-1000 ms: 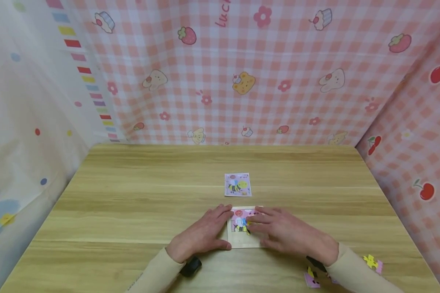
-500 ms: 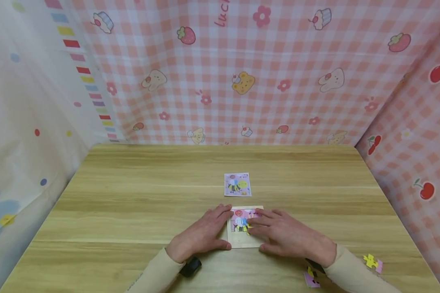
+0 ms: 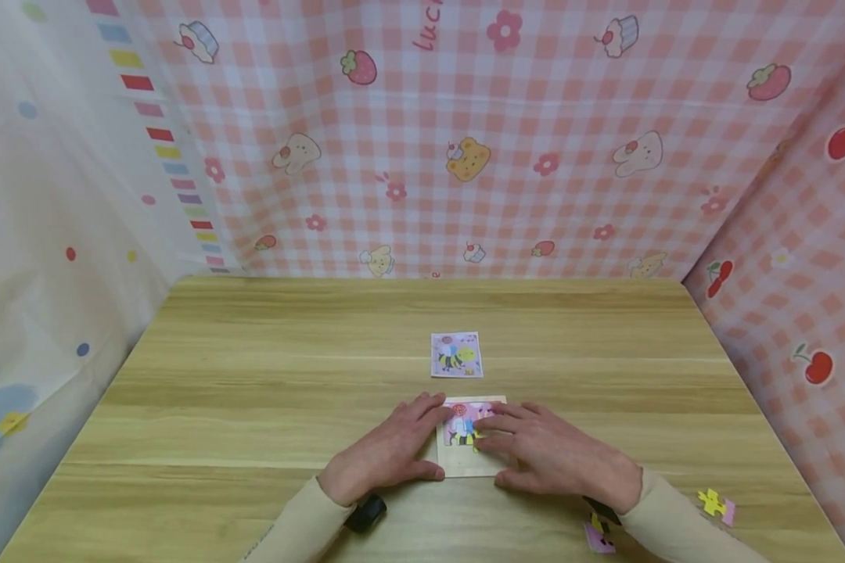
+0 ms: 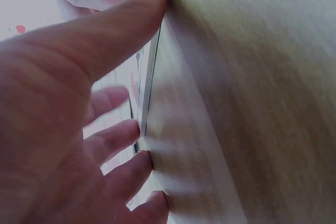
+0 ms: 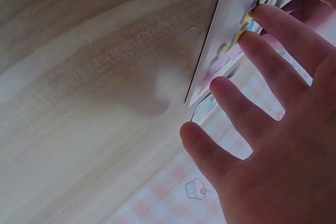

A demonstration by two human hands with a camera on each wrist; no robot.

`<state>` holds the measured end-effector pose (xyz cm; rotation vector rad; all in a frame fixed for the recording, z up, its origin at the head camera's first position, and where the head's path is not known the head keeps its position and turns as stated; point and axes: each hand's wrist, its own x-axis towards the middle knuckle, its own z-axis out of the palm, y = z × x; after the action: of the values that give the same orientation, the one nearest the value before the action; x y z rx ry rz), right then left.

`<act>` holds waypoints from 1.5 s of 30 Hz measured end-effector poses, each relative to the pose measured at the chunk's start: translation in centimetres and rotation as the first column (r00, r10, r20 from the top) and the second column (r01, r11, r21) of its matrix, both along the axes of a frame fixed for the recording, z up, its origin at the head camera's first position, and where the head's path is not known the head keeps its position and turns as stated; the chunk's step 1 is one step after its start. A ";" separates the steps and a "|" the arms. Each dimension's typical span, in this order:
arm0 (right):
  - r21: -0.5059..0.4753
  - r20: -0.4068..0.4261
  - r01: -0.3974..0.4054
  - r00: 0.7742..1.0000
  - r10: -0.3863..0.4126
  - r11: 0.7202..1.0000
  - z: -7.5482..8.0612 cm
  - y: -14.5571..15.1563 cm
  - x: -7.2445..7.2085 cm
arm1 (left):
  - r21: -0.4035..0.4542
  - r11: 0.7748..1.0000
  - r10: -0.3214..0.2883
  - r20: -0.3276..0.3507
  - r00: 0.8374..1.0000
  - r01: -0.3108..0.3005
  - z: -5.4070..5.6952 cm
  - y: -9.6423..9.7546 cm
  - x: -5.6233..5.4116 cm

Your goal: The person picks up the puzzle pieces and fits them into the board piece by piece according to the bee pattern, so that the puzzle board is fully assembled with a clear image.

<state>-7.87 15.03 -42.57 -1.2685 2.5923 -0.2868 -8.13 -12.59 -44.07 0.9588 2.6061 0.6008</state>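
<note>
A shallow wooden puzzle board [image 3: 472,463] lies on the table in front of me. Joined jigsaw pieces [image 3: 459,430] with a bee picture fill its upper part, while the lower strip is bare wood. My left hand [image 3: 387,447] rests along the board's left edge, thumb at the near corner, fingers spread. From the right, my right hand [image 3: 563,452] reaches over the board with its fingers extended. In the right wrist view two fingertips touch yellow-edged puzzle pieces [image 5: 247,18], and the other two fingers stretch past the board's side. The right palm hides the board's right part.
A square bee picture card [image 3: 456,356] lies just beyond the board. Loose jigsaw pieces sit at the near right: a yellow and pink piece [image 3: 711,502] and a pink and black one [image 3: 598,538] beside my sleeve. Patterned curtains [image 3: 465,102] border the table.
My right hand has shifted slightly left, its thumb drawing in toward the board's near right corner. The left hand stays in place.
</note>
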 end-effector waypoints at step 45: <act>-0.303 0.064 0.073 0.996 -0.056 0.950 1.9 2.8 -0.6 | -0.195 0.980 -0.054 -0.116 0.992 0.031 0.9 0.9 0.1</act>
<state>-8.45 17.85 -40.63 -1.2474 2.6182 -0.7495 -7.99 -11.66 -43.19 1.0136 2.6803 0.2799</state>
